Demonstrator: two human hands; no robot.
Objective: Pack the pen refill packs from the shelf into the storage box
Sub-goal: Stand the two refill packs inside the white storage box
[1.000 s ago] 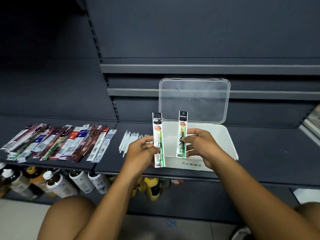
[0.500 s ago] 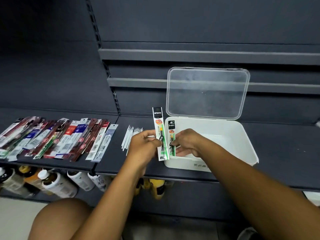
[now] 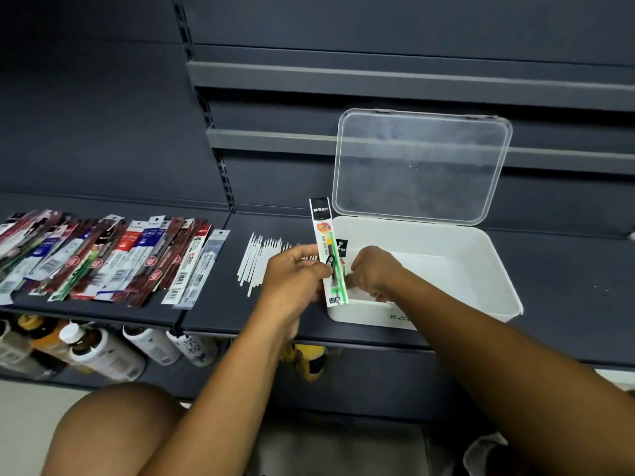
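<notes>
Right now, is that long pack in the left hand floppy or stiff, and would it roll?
Probably fairly stiff: the refill pack stands upright above the left hand without drooping. Likely light, since a pinch holds it. It looks flat, so it shouldn't roll.

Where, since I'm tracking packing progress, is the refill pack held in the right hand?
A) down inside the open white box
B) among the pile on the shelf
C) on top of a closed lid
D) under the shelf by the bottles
A: the right hand grips the refill pack down between the storage box walls, with the lid raised.
</notes>
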